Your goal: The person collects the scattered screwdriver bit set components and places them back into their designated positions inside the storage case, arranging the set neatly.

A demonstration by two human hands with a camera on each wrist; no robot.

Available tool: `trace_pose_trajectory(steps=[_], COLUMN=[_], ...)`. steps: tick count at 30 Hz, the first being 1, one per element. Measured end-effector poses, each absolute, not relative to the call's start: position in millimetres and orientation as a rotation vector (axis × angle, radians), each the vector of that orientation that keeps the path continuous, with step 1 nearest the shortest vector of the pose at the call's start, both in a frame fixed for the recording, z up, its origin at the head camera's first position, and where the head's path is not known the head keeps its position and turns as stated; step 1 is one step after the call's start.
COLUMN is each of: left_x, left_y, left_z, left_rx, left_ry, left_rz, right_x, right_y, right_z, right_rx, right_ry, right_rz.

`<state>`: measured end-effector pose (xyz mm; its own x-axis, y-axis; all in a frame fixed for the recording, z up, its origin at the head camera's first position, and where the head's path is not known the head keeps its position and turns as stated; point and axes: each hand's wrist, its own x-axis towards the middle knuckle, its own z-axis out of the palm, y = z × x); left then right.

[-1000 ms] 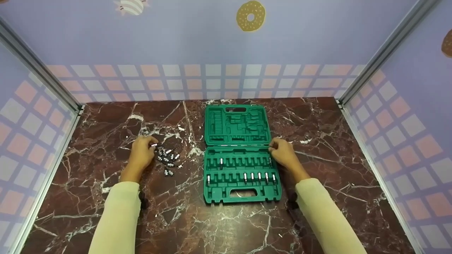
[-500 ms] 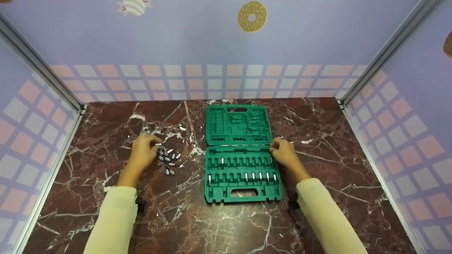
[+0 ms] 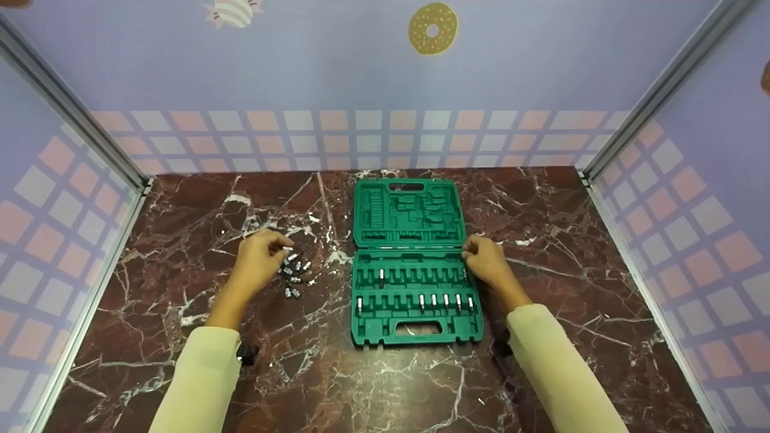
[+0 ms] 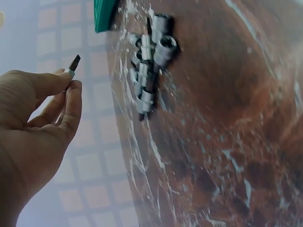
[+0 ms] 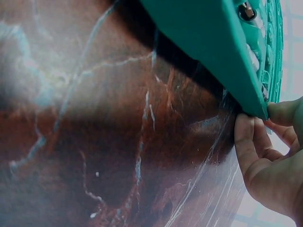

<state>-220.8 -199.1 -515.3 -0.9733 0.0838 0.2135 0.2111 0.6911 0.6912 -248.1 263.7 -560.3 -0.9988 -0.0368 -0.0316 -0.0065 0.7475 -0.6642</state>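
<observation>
Left hand pinches a bit between thumb and fingers, right beside the pile at left; right hand grips the right edge of the open case. Looks like the picking-up step; next likely calls for a steady carry right, lined up with a slot.

Between thumb and fingers, my left hand pinches a small bit, its dark tip pointing right and a pale collar showing at my fingertips. It is apart from a slightly blurred heap of silvery pieces on the red-brown marbled table. Two thick sockets lie at the heap's near side, one showing its hollow end. Something green juts in at the right; a checkered wall stands far off.
</observation>
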Motion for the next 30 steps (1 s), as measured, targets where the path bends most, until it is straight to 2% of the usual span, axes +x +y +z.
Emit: trace_pose_trajectory(steps=[21, 30], left_x=[-203.5, -199.3], left_y=[-150.2, -126.6], left_z=[-488.5, -483.6], left_rx=[-0.299, -0.433], left_ry=[-2.803, -2.763], left_rz=[-1.458, -1.478], right_x=[-246.3, -247.3], right_y=[262.7, 263.0], right_z=[-561.1, -562.5], right_rx=[-0.03, -0.043], right_ry=[2.877, 2.916], right_rz=[-1.132, -1.116])
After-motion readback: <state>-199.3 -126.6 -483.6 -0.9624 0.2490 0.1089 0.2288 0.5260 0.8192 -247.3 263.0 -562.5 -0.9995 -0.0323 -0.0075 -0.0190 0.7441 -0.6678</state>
